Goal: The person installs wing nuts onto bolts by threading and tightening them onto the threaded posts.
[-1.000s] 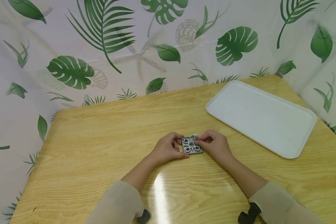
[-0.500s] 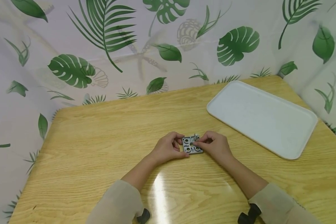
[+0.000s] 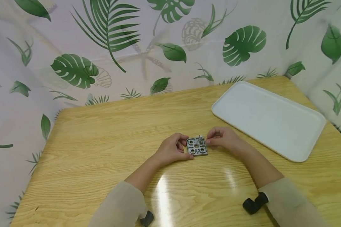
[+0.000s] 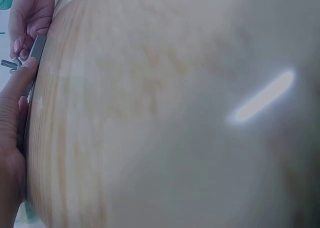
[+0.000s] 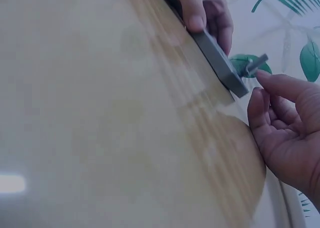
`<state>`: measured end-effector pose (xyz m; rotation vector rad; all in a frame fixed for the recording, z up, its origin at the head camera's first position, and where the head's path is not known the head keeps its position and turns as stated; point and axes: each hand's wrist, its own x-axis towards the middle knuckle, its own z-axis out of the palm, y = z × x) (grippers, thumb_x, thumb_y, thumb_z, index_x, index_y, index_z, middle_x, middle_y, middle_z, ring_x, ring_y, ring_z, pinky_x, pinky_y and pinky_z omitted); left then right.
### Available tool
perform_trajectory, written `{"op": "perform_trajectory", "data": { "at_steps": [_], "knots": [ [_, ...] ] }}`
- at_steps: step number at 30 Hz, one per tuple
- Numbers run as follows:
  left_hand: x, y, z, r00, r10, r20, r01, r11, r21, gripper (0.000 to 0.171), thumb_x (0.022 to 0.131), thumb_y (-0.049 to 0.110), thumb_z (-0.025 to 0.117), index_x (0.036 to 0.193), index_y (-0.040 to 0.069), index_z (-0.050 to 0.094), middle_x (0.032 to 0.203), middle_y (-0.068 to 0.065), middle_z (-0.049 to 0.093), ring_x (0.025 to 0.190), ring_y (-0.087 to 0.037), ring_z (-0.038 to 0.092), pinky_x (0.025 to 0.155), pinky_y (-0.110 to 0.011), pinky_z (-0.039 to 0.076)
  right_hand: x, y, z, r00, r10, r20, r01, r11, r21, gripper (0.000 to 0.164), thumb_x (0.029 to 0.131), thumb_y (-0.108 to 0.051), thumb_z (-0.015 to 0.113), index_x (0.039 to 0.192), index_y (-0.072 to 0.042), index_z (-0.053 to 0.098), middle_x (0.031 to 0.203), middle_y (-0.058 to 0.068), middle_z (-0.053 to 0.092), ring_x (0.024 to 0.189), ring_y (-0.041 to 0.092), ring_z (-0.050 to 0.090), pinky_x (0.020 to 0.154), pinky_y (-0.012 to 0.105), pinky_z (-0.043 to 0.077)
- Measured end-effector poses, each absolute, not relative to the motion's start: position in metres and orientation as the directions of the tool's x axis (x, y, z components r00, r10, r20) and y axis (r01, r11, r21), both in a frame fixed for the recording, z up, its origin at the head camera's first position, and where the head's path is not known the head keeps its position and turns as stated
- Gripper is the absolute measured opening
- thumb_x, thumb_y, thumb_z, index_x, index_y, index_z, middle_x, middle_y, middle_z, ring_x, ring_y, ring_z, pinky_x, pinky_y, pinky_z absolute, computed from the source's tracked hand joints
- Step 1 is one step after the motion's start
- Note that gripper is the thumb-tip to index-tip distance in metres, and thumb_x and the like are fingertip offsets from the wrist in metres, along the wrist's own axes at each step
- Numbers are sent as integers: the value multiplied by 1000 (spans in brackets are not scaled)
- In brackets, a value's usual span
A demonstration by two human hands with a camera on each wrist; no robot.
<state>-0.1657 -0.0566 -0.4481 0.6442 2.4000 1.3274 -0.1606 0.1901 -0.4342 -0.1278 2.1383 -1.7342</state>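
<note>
A square grey metal plate (image 3: 197,150) with several round holes lies on the table. My left hand (image 3: 171,149) holds it by its left side, thumb at the near edge and fingers at the far edge. At the plate's far right corner a small silvery bolt-like part (image 3: 200,139) sticks up; in the right wrist view its pin (image 5: 259,62) leans at an angle. My right hand (image 3: 223,138) is just right of that corner, fingers loosely bent. In the right wrist view the index fingertip (image 5: 262,76) is right beside the pin, with the thumb spread below it.
A white rectangular tray (image 3: 268,118) lies at the back right of the wooden table (image 3: 116,135). A leaf-patterned cloth (image 3: 130,53) hangs behind and along the sides. Black devices (image 3: 255,203) are strapped at both sleeves.
My right hand has drawn back to the right from the small part, uncovering the plate's right side. The part stands more upright at its corner. My left hand keeps its hold.
</note>
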Motion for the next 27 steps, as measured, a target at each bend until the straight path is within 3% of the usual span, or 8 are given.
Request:
{"op": "perform_trajectory", "data": {
  "at_steps": [6,13,21,27],
  "knots": [
    [-167,-57,-448,-844,534,-57,237,466,853,65,68,26,86,122,10,56,97,2,58,75,-9,56,68,-19,53,-185,194,-429,-827,-488,-279,159,272,-949,48,83,1,67,126,9,47,88,8,57,72,14,57,59,28,53],
    [-167,-57,-451,-846,530,-63,234,473,849,65,67,28,87,122,11,57,96,3,58,75,-8,57,68,-20,52,-200,192,-428,-755,-574,-316,88,389,-917,40,82,-3,70,119,7,58,82,7,61,63,12,57,52,26,52],
    [-166,-56,-451,-849,526,-52,241,473,848,65,67,27,87,122,10,57,96,3,58,75,-8,57,68,-20,52,-193,188,-432,-835,-459,-303,129,372,-919,31,79,-6,74,105,8,64,74,1,63,59,10,55,48,25,50],
    [-166,-57,-452,-847,529,-52,243,472,847,65,67,27,87,122,10,57,96,3,58,74,-8,57,68,-19,52,-185,188,-440,-893,-396,-214,45,394,-918,22,79,-12,76,91,4,67,77,0,68,54,9,54,46,25,49]
  ]
}}
